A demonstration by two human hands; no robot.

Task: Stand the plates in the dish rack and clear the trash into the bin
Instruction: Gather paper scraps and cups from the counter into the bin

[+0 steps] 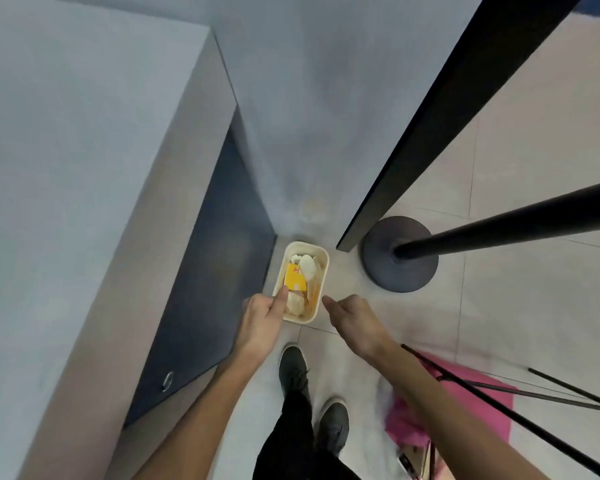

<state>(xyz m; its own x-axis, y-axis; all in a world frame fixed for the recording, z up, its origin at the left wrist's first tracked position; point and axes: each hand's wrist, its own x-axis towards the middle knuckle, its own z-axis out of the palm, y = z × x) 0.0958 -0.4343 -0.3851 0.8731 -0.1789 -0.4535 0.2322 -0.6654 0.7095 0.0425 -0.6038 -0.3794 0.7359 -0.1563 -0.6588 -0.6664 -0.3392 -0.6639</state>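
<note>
A small cream bin [321, 271] stands on the tiled floor, in the corner beside a grey cabinet. It holds crumpled white tissues [307, 265] and a yellow packet [294, 279]. My left hand [262, 320] hovers over the bin's near left edge, fingers curled under, with the thumb tip right at the yellow packet's corner. Whether the thumb grips the packet or only overlaps it is unclear. My right hand [354, 318] hangs just right of the bin's near end, fingers curled and thumb out, with nothing visible in it. No plates or dish rack are in view.
A grey counter [84, 168] with a dark cabinet door [205, 271] fills the left. A black post on a round base [400, 254] and a dark panel edge [430, 133] stand right of the bin. A pink bag [465, 403] and thin black rods lie at lower right. My shoes [293, 368] are below.
</note>
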